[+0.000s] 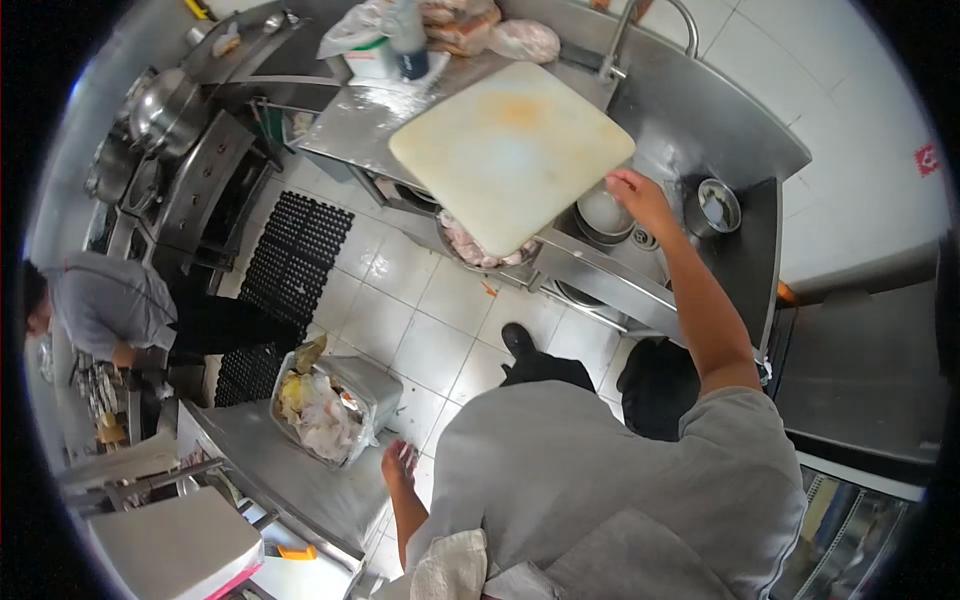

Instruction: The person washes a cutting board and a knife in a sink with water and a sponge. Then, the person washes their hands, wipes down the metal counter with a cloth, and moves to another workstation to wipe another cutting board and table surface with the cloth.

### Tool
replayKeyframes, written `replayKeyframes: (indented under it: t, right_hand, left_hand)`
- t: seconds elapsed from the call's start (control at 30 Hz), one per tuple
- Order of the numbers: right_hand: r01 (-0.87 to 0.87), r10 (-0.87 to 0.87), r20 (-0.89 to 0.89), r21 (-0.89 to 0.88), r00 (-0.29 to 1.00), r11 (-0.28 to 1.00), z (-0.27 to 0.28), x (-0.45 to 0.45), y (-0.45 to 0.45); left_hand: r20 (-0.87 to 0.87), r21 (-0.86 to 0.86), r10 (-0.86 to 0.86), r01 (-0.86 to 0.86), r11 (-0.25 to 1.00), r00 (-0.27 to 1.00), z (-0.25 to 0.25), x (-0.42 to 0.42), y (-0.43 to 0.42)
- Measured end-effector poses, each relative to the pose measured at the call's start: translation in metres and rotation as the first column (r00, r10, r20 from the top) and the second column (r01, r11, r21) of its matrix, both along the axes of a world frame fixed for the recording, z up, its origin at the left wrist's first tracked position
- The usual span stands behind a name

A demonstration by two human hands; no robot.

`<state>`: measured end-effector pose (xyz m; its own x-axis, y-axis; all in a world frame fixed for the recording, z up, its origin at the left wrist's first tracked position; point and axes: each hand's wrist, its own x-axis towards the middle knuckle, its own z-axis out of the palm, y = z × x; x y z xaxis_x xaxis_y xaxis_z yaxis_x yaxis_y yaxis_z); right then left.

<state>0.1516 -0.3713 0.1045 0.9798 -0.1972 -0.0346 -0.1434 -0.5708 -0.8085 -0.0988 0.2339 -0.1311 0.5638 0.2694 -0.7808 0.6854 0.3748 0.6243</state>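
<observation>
Grey shirt (620,480) closest to the camera, filling the lower middle of the view, with a pale cloth (450,566) at its lower left side. Right arm extends forward; right hand (640,196) at the near right edge of the board (515,150), fingers drawn narrow and closed on that edge. Board: large, off-white, rounded corners, orange-brown stain toward the far side. It covers part of the steel worktop (365,125) and projects past its front; whether it rests there or is raised cannot be told. Its near corner overlaps, in view, a bowl of raw meat (470,245).

Left hand (399,462) low, beside the bin (375,385), apart from the board; fingers loosely bent, moderately spread. Bin holds crumpled plastic and yellowish scraps.

Right of the board: sink (655,140) with a curved tap (612,62) at the back. Round metal bowl (603,215) just below the right hand, partly hidden; metal pot (714,207) farther right, contents unclear. Behind the board: bagged meat (525,41), a white tub (371,60) and a dark-based container (410,50).

Left side: co-worker (110,300) in grey top and dark trousers, near a black perforated mat (290,260); large pots (168,112) on the stove (205,180). Lower left: box (175,545), orange handle (297,552) near its right side.
</observation>
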Motion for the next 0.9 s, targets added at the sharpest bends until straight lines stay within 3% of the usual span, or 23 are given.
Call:
replayKeyframes:
  t: [0.03, 0.07, 0.13, 0.27, 0.33, 0.43, 0.67, 0.87, 0.9]
  right_hand:
    - [-0.041, 0.043, 0.022, -0.094, 0.999, 0.995, -0.005, 0.001, -0.003]
    - [-0.036, 0.036, -0.006, -0.08, 0.999, 0.996, -0.016, -0.005, 0.0]
    - [-0.238, 0.251, -0.016, -0.387, 0.968, 0.891, -0.031, -0.028, 0.012]
    - [-0.311, 0.255, -0.178, -0.521, 0.95, 0.795, -0.066, -0.051, 0.035]
    - [-0.212, 0.225, -0.046, -0.547, 0.973, 0.81, -0.071, -0.049, 0.037]
    - [-0.286, 0.22, -0.186, -0.515, 0.958, 0.808, -0.076, -0.041, 0.037]
    - [-0.282, 0.196, -0.227, -0.45, 0.954, 0.848, -0.075, -0.038, 0.037]
    - [-0.279, 0.192, -0.352, -0.214, 0.916, 0.936, -0.085, -0.022, 0.021]
    - [-0.185, 0.102, -0.39, -0.181, 0.915, 0.966, -0.092, -0.016, 0.006]
  left_hand:
    - [-0.009, 0.008, -0.029, 0.029, 1.0, 1.0, 0.008, 0.021, -0.018]
    - [-0.021, 0.015, -0.056, 0.057, 0.998, 0.998, 0.014, 0.038, -0.035]
    - [-0.05, 0.061, -0.15, 0.153, 0.986, 0.987, 0.018, 0.07, -0.062]
    - [-0.045, 0.153, -0.312, 0.315, 0.937, 0.949, 0.042, 0.116, -0.101]
    - [-0.013, 0.168, -0.397, 0.394, 0.904, 0.918, 0.045, 0.127, -0.106]
    - [-0.08, 0.19, -0.388, 0.396, 0.898, 0.918, 0.046, 0.138, -0.108]
    - [-0.185, 0.214, -0.436, 0.469, 0.857, 0.881, 0.03, 0.141, -0.086]
    - [-0.174, 0.237, -0.424, 0.455, 0.858, 0.889, 0.028, 0.14, -0.091]
    - [-0.167, 0.233, -0.414, 0.443, 0.865, 0.895, 0.029, 0.138, -0.092]
